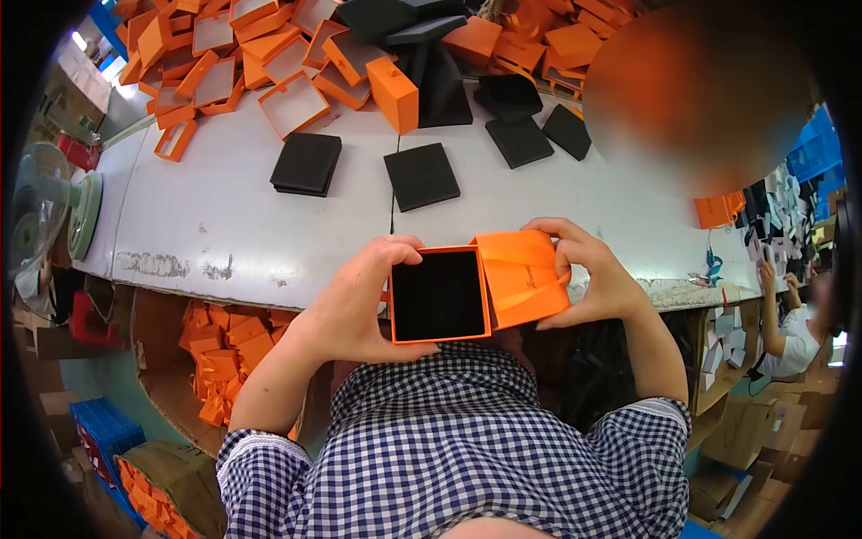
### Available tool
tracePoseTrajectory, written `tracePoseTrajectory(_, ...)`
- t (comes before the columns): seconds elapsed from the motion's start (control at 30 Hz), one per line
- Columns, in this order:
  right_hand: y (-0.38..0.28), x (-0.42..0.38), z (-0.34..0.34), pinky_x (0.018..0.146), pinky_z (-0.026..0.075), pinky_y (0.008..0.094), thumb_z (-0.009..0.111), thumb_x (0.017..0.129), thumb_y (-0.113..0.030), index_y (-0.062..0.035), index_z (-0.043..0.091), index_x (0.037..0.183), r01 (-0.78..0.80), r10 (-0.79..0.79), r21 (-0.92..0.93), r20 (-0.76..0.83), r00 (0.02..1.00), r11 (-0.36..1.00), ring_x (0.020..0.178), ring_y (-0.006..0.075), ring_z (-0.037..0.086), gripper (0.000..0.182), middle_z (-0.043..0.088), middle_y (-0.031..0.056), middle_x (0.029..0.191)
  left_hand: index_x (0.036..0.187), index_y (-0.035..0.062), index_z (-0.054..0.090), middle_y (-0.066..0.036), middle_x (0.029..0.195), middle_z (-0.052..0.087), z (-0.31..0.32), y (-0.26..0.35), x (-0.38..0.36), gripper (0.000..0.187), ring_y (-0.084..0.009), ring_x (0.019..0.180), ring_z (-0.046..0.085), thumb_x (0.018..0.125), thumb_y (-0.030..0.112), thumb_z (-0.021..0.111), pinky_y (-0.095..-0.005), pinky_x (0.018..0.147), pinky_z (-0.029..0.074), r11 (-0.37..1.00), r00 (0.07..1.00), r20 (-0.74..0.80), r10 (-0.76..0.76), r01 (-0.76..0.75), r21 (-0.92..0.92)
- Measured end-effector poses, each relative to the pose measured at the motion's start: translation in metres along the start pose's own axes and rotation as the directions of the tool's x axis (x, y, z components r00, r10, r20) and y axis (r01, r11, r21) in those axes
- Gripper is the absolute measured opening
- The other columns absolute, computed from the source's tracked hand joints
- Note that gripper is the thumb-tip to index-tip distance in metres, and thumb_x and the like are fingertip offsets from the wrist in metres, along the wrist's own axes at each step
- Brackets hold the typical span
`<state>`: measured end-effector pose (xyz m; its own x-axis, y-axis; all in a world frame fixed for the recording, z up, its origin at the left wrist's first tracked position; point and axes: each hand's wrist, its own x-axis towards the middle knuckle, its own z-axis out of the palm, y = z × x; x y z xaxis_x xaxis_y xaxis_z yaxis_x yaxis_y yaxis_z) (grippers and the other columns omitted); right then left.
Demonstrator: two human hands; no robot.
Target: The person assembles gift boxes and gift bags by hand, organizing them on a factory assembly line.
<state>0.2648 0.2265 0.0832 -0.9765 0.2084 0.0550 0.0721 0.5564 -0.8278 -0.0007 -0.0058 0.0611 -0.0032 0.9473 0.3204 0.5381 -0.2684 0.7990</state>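
Between my hands, over the front edge of the table, is an orange box tray [440,340] with a black insert [438,295] lying inside it. My left hand [364,301] grips the tray by its left side, thumb along the bottom edge and fingers at the top corner. On the right, my right hand [588,277] holds an orange sleeve [521,277] with a ribbon and small dark lettering. The sleeve's left edge meets the tray's right side, and the sleeve is slightly tilted.
Black square pads [422,176] lie on the white table [224,225]. Orange boxes [296,103] are piled at the back. A carton of orange pieces [224,350] stands below left, a fan [85,211] at the left. Another person [795,337] is at far right.
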Motion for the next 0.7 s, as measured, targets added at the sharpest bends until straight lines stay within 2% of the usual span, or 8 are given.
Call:
tracePoseTrajectory(0.17,-0.023,0.004,0.019,0.097,0.051,0.0405,0.1,0.056,-0.023,-0.0086,0.052,0.078,0.002,-0.002,-0.019,-0.006,1.0,1.0,0.122,0.0335,0.06,0.055,0.053,0.0202,0.141,0.137,0.0026,0.044,-0.019,0.14,0.052,-0.001,-0.002,-0.006,0.096,-0.0368,0.13,0.053,0.063,0.033,0.097,-0.0456,0.108,0.046,0.998,0.997,0.058,-0.048,0.046,0.029)
tracePoseTrajectory(0.2,-0.025,0.008,0.029,0.08,0.056,0.0346,0.099,0.06,-0.026,-0.0037,0.054,0.079,0.08,-0.083,-0.079,-0.038,0.996,0.994,0.102,0.0266,0.064,0.053,0.052,0.0211,0.141,0.144,0.0026,0.039,-0.022,0.147,0.045,0.01,-0.005,-0.005,0.107,-0.0395,0.136,0.046,0.062,0.037,0.098,-0.0474,0.112,0.042,0.998,0.999,0.038,0.004,-0.002,-0.057)
tracePoseTrajectory(0.23,-0.027,0.014,0.043,0.08,0.056,0.0346,0.099,0.06,-0.026,-0.0037,0.054,0.079,0.091,-0.094,-0.075,-0.034,0.995,0.993,0.102,0.0266,0.064,0.053,0.052,0.0211,0.141,0.151,0.0026,0.034,-0.024,0.154,0.038,0.018,-0.002,-0.003,0.117,-0.0423,0.143,0.039,0.062,0.041,0.098,-0.0492,0.117,0.038,0.989,0.998,0.018,0.055,-0.053,-0.138)
tracePoseTrajectory(0.3,-0.026,0.026,0.07,0.084,0.057,0.038,0.098,0.063,-0.027,-0.0033,0.055,0.086,0.244,-0.245,-0.051,-0.023,0.969,0.968,0.107,0.0312,0.065,0.054,0.05,0.0228,0.143,0.162,0.0047,0.017,-0.027,0.168,0.004,0.031,0.011,-0.005,0.137,-0.0489,0.154,0.014,0.061,0.049,0.097,-0.0568,0.122,0.026,0.993,0.993,-0.001,0.117,-0.117,-0.017)
tracePoseTrajectory(0.4,-0.023,0.041,0.096,0.096,0.054,0.0437,0.097,0.064,-0.03,-0.0037,0.058,0.105,0.157,-0.162,0.093,0.049,0.986,0.983,0.119,0.0366,0.062,0.063,0.048,0.0237,0.146,0.163,0.0055,0.013,-0.029,0.167,0.009,0.026,0.0,-0.033,0.136,-0.0483,0.153,0.019,0.064,0.049,0.095,-0.0552,0.122,0.027,0.995,0.988,-0.125,0.088,-0.094,-0.042)
tracePoseTrajectory(0.47,-0.031,0.057,0.086,0.102,0.05,0.0455,0.098,0.064,-0.03,-0.0052,0.056,0.118,0.194,-0.199,0.072,0.06,0.978,0.978,0.127,0.0384,0.056,0.072,0.047,0.0233,0.148,0.163,0.0042,0.015,-0.031,0.164,0.02,-0.015,0.013,-0.064,0.134,-0.0483,0.15,0.027,0.066,0.051,0.094,-0.0537,0.122,0.027,0.987,0.987,0.023,-0.16,0.16,-0.002)
tracePoseTrajectory(0.53,-0.025,0.073,0.064,0.113,0.043,0.0469,0.098,0.064,-0.026,-0.0068,0.049,0.143,0.231,-0.231,-0.079,0.004,0.973,0.97,0.139,0.041,0.048,0.095,0.044,0.0205,0.153,0.159,-0.0012,0.03,-0.032,0.159,0.032,-0.089,0.054,-0.098,0.129,-0.0486,0.147,0.034,0.062,0.055,0.094,-0.0522,0.12,0.03,0.841,0.886,0.087,-0.455,0.396,0.37)
tracePoseTrajectory(0.7,0.027,0.142,0.047,0.115,0.037,0.0482,0.091,0.07,-0.03,-0.0042,0.054,0.138,0.163,-0.24,-0.472,-0.108,0.965,0.866,0.141,0.0384,0.041,0.081,0.047,0.0191,0.149,0.161,0.0021,0.023,-0.035,0.16,0.027,-0.156,-0.01,-0.089,0.119,-0.0524,0.147,0.031,0.075,0.058,0.084,-0.0523,0.12,0.031,0.63,0.832,-0.29,-0.473,0.55,0.549)
